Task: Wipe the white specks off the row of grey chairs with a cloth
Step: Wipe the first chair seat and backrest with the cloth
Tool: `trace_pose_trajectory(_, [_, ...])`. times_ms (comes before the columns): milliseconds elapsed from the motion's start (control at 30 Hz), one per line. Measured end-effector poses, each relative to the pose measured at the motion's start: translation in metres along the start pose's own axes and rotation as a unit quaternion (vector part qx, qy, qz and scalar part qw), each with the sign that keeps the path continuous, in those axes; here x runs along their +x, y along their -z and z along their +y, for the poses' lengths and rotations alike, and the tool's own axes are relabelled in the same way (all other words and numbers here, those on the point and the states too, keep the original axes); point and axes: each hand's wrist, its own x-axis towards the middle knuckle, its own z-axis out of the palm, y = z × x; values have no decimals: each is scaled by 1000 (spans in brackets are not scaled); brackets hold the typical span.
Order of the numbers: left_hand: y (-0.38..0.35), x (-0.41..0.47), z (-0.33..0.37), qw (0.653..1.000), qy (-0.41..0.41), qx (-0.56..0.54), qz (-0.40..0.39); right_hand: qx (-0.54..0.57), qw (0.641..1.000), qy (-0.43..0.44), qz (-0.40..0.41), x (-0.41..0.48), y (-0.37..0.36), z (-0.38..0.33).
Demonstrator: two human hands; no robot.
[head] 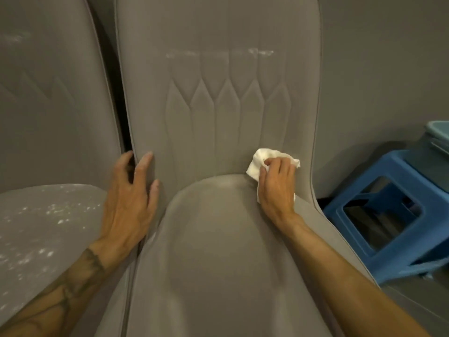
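Observation:
A grey padded chair (218, 239) fills the middle of the view. A thin band of white specks (260, 52) crosses its backrest high up. My right hand (275, 183) presses a crumpled white cloth (258, 164) into the crease where seat meets backrest, on the right side. My left hand (131, 198) lies flat on the chair's left edge, fingers spread, some curled around the rim. A second grey chair (48, 117) stands to the left; its seat (43, 229) carries several white specks, and a faint smear marks its backrest.
A blue plastic stool (393, 210) stands close against the middle chair's right side, with a teal container (437, 135) on top of it. A grey wall rises behind. A dark narrow gap (121, 117) separates the two chairs.

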Motion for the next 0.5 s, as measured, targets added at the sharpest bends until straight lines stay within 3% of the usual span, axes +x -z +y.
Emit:
trace_pose_trajectory(100, [-5, 35, 4, 997, -31, -4, 65, 56, 995, 14, 78, 47, -9, -8])
trace_pose_trajectory(267, [-3, 94, 12, 990, -53, -10, 131, -19, 979, 128, 154, 137, 3, -13])
trace_pose_trajectory(400, [6, 142, 23, 980, -67, -13, 185, -32, 963, 123, 238, 203, 27, -27])
trace_pose_trajectory(500, [11, 170, 31, 972, -55, -28, 228, -53, 967, 130, 212, 187, 19, -28])
